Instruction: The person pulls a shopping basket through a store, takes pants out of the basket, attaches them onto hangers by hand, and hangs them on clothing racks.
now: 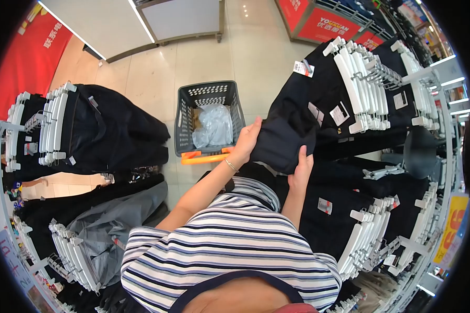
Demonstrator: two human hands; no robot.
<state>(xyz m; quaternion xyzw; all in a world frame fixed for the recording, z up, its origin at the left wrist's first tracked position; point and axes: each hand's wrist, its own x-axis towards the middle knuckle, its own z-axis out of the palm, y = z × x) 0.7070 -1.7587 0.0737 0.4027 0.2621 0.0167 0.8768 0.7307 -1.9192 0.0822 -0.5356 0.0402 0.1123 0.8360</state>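
Dark trousers (284, 143) hang from a white clip hanger on the right-hand rack, their lower part lifted toward my body. My left hand (249, 140), with a bracelet at the wrist, grips the left edge of the cloth. On the other edge, my right hand (301, 169) holds the same trousers, thumb on top and fingers partly hidden. A white price tag (303, 68) is attached near the top of the dark clothes there. Just left of my left hand stands a dark grey shopping basket (181, 122) with an orange handle (206, 158).
Inside the basket lies a clear plastic bag (214, 128). White hangers (352, 78) carry more dark trousers on the right rack. Another rack of dark trousers (112, 130) stands at left, above grey trousers (117, 229). A red sign (331, 23) fronts a display bin behind.
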